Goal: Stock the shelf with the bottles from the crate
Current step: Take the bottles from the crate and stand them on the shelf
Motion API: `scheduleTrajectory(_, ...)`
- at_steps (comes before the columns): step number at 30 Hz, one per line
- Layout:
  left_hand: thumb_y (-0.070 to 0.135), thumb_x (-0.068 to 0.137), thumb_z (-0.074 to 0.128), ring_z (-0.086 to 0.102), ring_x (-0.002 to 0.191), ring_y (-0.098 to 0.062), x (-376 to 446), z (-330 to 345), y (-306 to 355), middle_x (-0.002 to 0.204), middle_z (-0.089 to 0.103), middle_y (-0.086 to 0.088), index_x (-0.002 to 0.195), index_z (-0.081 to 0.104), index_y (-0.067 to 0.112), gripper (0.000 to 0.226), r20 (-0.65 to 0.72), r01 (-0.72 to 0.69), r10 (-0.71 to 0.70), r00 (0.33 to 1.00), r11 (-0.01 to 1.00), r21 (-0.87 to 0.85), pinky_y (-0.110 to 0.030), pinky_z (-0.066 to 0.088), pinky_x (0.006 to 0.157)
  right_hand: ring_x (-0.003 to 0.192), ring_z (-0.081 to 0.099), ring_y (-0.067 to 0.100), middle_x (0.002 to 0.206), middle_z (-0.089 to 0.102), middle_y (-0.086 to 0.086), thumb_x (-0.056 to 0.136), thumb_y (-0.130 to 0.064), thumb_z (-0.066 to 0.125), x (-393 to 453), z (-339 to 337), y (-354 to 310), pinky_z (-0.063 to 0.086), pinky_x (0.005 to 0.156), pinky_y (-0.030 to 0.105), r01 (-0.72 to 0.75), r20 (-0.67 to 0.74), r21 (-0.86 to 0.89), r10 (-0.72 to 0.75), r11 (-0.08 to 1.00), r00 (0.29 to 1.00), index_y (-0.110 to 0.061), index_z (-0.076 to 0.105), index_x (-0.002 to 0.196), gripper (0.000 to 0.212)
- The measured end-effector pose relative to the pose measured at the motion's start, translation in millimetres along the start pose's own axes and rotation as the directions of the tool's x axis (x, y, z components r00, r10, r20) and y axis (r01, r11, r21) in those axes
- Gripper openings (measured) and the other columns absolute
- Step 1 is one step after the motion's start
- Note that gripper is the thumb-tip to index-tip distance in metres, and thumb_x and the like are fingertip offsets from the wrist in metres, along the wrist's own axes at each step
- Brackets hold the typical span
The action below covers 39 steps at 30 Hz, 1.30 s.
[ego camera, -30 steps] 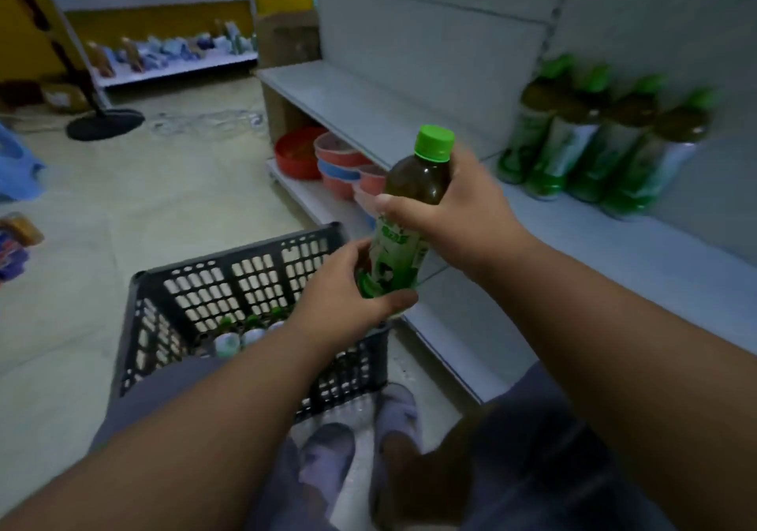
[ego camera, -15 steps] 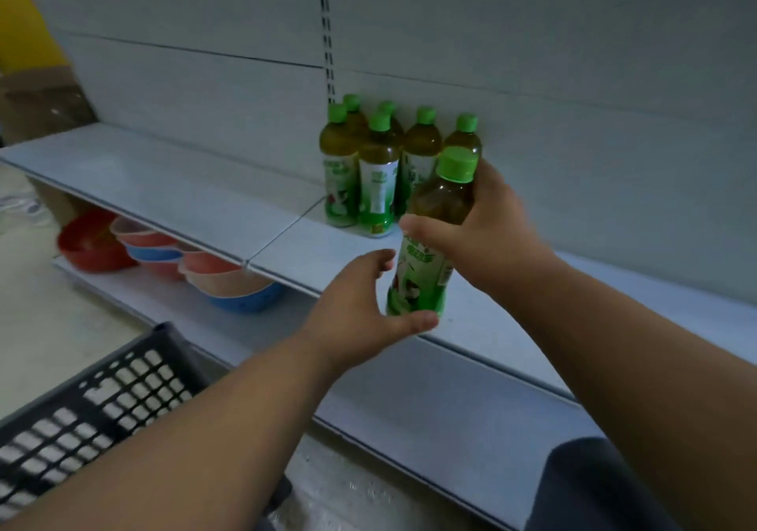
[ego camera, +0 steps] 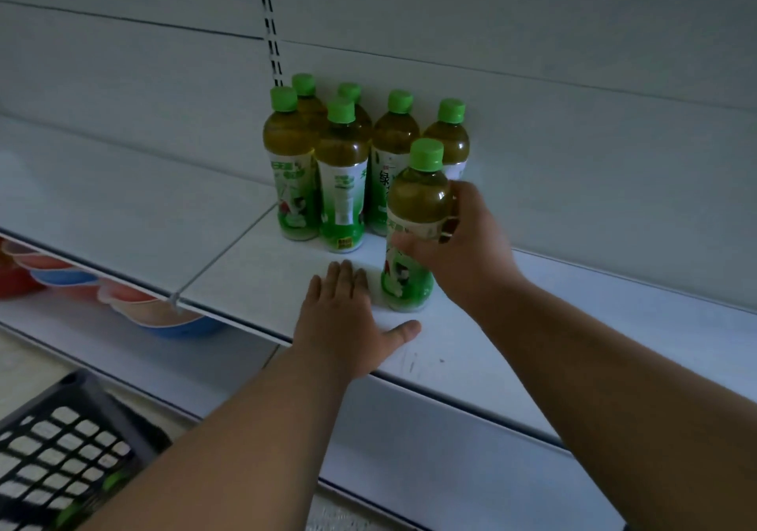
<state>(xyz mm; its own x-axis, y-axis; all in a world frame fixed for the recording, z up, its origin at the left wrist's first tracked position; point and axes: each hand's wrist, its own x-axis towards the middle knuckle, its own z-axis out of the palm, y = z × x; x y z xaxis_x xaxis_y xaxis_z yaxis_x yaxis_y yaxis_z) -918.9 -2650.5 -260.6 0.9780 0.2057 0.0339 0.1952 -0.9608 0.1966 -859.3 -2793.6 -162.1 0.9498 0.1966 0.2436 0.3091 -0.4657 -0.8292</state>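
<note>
A green-capped tea bottle [ego camera: 415, 211] stands upright on the white shelf [ego camera: 245, 268], and my right hand [ego camera: 467, 243] wraps around its middle from the right. My left hand [ego camera: 348, 321] lies flat, palm down, on the shelf just left of that bottle's base, fingers apart and holding nothing. Behind it, several identical bottles [ego camera: 342, 178] stand grouped against the back wall. The black plastic crate [ego camera: 61, 448] sits at the lower left; a green cap shows through its lattice.
Stacked red, blue and pink plastic bowls [ego camera: 135, 305] rest on the lower shelf at left. A slotted metal upright [ego camera: 270, 22] runs up the back panel. Bare shelf surface stretches left and right of the bottles. Tiled floor shows at bottom left.
The bottle has gone from held above the crate to standing on the shelf in front of the group. My left hand has let go of its base and now rests flat on the shelf.
</note>
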Motion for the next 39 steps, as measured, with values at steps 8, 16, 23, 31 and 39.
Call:
scheduleTrajectory(8, 0.095, 0.067, 0.010, -0.013, 0.153, -0.025, 4.4, 4.0, 0.2, 0.167, -0.010, -0.014, 0.158, -0.003, 0.008, 0.126, 0.105, 0.005, -0.014, 0.994, 0.996, 0.085, -0.046, -0.004, 0.123, 0.091, 0.066, 0.014, 0.099, 0.067, -0.012, 0.067, -0.044, 0.087, -6.3, 14.5, 20.2, 0.056, 0.074, 0.034, -0.065, 0.043, -0.172, 0.074, 0.983, 0.996, -0.030, 0.051, 0.103, 0.053)
scheduleTrajectory(16, 0.095, 0.070, 0.016, -0.009, 0.153, -0.026, 4.1, 5.7, 1.7, 0.167, -0.007, -0.014, 0.159, -0.004, 0.009, 0.125, 0.060, 0.012, -0.016, 0.998, 0.997, 0.072, -0.046, -0.001, 0.123, 0.101, 0.067, 0.017, 0.112, 0.070, -0.007, 0.068, -0.045, 0.087, 30.6, 40.8, 16.4, 0.057, 0.085, 0.041, -0.035, 0.030, -0.200, 0.042, 0.979, 0.999, -0.024, 0.055, 0.117, 0.062)
scheduleTrajectory(23, 0.094, 0.072, 0.023, -0.009, 0.153, -0.026, 3.7, 7.4, 1.3, 0.167, -0.008, -0.014, 0.159, -0.006, 0.010, 0.124, 0.050, 0.009, -0.011, 0.999, 0.999, 0.041, -0.047, 0.000, 0.123, 0.106, 0.066, 0.019, 0.114, 0.068, -0.004, 0.070, -0.040, 0.087, 54.9, 55.6, 15.2, 0.056, 0.088, 0.039, -0.046, -0.004, -0.194, 0.046, 0.980, 0.999, -0.022, 0.053, 0.117, 0.061)
scheduleTrajectory(31, 0.095, 0.066, 0.010, -0.010, 0.153, -0.025, 4.8, 6.7, -1.3, 0.167, -0.007, -0.013, 0.159, -0.004, 0.010, 0.126, 0.055, -0.004, 0.003, 0.999, 1.000, 0.017, -0.046, -0.003, 0.123, 0.104, 0.063, 0.018, 0.118, 0.064, -0.004, 0.073, -0.046, 0.082, 36.4, 55.2, 27.2, 0.055, 0.084, 0.036, -0.086, -0.017, -0.218, 0.084, 0.972, 0.996, -0.021, 0.050, 0.123, 0.065)
scheduleTrajectory(39, 0.068, 0.089, 0.050, 0.039, 0.137, -0.029, -41.8, -36.5, -38.3, 0.155, 0.041, -0.008, 0.155, 0.032, 0.017, 0.086, -0.095, -0.060, 0.056, 0.994, 0.998, -0.032, -0.041, 0.033, 0.110, 0.117, 0.055, 0.023, 0.134, 0.053, 0.002, 0.083, -0.049, 0.071, -29.5, 23.5, 9.5, 0.051, 0.091, 0.038, 0.220, 0.298, -0.449, -0.086, 0.866, 0.951, -0.027, 0.042, 0.141, 0.068)
